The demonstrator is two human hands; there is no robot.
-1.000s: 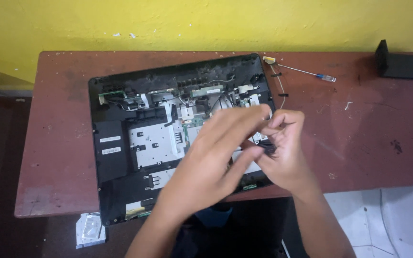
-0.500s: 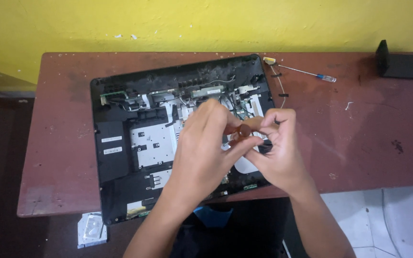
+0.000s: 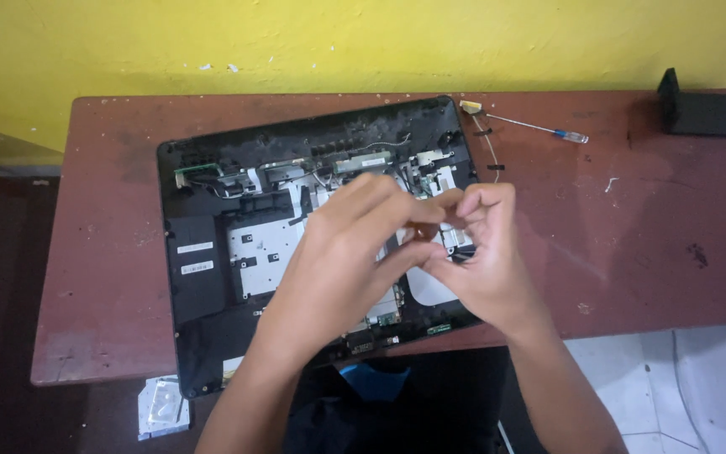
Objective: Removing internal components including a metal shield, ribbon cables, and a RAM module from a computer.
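An opened laptop chassis [image 3: 212, 277], bottom cover removed and boards and metal shielding exposed, is seen lying on a reddish-brown table [image 3: 649, 244] against a yellow wall [image 3: 363, 42]. Both hands are held together above the right half of the chassis. The left hand [image 3: 342, 252] is curled, its fingertips pinched on a small copper-coloured part [image 3: 424, 229]; the right hand [image 3: 485, 252] is closed on the same part from the other side, thumb and fingers bent inward. What the part is cannot be told, since it is largely hidden by the fingers. A thin screwdriver [image 3: 539, 128] with a blue-tipped handle is noted near the far table edge, a thin cable [image 3: 491, 151] just beside the chassis corner, and a black box-shaped object [image 3: 703, 111] at the far right corner. A silver drive [image 3: 161, 405] is seen below the table's near edge.
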